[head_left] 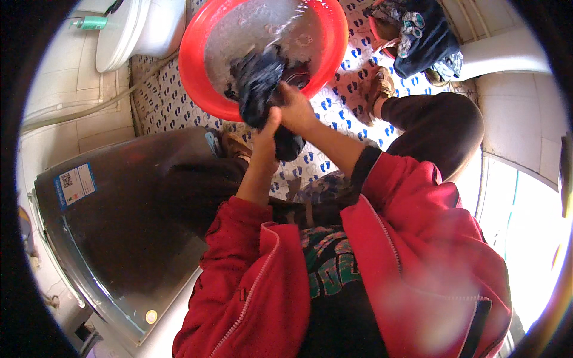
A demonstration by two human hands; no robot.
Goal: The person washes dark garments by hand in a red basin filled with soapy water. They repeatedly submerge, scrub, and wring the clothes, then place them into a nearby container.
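A dark, wet cloth garment (258, 77) is bunched up over the near rim of a red basin (197, 77). My right hand (296, 109) is closed on its right side. My left hand (268, 132) grips it from the near side, thumb up, with most of its fingers hidden by the fabric. Part of the cloth hangs outside the rim below my hands. Cloudy, sudsy water (239, 36) fills the basin, and a thin stream of water comes in from the top. More dark fabric (296, 74) lies in the water beside the held garment.
A white toilet (158, 30) stands at the upper left, with a green tube (92, 22) near it. A hose (89, 110) runs along the left wall. A dark-topped appliance (119, 221) is at my left. Clothes (424, 45) are heaped at the upper right on a footprint-patterned floor (161, 107).
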